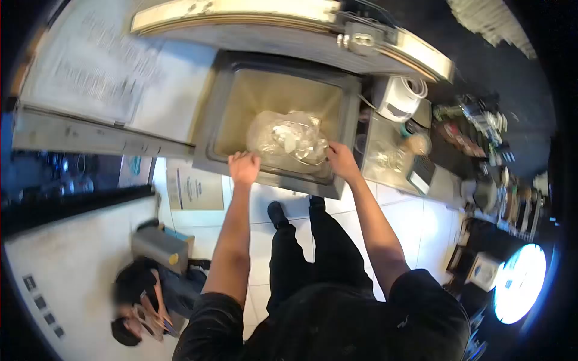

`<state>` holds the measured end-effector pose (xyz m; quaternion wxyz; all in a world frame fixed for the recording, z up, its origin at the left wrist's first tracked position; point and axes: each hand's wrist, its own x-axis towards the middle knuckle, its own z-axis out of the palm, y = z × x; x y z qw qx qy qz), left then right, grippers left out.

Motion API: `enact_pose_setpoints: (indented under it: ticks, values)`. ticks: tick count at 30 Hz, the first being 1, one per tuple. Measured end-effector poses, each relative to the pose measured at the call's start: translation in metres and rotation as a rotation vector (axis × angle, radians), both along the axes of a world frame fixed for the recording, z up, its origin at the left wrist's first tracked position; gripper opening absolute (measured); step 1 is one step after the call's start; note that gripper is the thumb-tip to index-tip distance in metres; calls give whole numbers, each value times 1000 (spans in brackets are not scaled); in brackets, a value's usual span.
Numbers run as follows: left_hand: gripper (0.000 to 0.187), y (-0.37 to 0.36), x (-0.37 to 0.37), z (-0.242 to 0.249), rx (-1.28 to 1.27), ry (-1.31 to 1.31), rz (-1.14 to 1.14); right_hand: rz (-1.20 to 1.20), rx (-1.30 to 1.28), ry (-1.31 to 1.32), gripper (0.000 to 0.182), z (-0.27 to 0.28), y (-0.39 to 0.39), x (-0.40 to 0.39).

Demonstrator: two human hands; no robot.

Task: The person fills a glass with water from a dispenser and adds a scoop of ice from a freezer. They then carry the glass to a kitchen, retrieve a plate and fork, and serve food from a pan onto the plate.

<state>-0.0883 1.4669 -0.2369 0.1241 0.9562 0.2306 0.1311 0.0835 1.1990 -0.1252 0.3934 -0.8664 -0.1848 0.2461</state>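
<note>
A dark rectangular basin stands in front of me, its inside brownish. Crumpled clear plastic, apparently a bag, lies in it towards the near side, shiny with highlights. My left hand is closed over the basin's near rim, fingers curled on the edge. At the near right corner my right hand pinches the edge of the clear plastic, where a thin curved line runs to the fingers. Whether anything is inside the plastic, I cannot make out.
A white appliance and a dark flat device stand on the right counter. A ledge spans above the basin. A cardboard box lies at floor level. Another person sits at lower left.
</note>
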Motion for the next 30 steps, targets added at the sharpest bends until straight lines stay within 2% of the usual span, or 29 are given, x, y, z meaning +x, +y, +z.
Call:
enact_pose_setpoints:
  ticks: [1,3,4,7,9,10,13,14,17,18,21,25,26,30]
  values:
    - [24,-2,-3,-3,-82,31,-18,-52,-5,-17,27,15,-18,-5]
    - [26,-11,-5,-15,-87,159,-71,-145,3,45,28,48,-43,-15]
    - [27,-21,-3,-2,-107,225,-76,-186,35,25,29,38,-65,-17]
    - [35,-56,2,16,-171,337,-101,-277,-3,-78,29,72,-120,-31]
    - [44,-82,-1,28,62,292,-124,-326,-28,-32,28,87,-160,-36]
    - [52,-92,1,34,1,377,-163,-372,-38,-34,28,91,-180,-41]
    - [59,-130,0,43,-103,367,-295,-459,-70,-50,29,102,-238,-44]
    - [72,-142,-1,49,-62,446,-363,-484,-94,-58,29,103,-255,-39]
    - [81,-173,4,47,-176,530,-372,-533,-81,-103,30,97,-297,-30]
    - [85,-179,7,44,-127,609,-335,-529,-123,-110,31,94,-309,-25]
    - [85,-184,12,47,-169,634,-297,-478,-223,-153,30,93,-332,-6]
    - [98,-193,13,62,-203,805,-282,-414,-237,-193,29,93,-344,14]
    - [105,-195,15,62,-249,829,-261,-392,-245,-206,28,77,-352,21]
    - [107,-206,7,50,-186,732,-206,-337,-257,-232,28,58,-366,32]
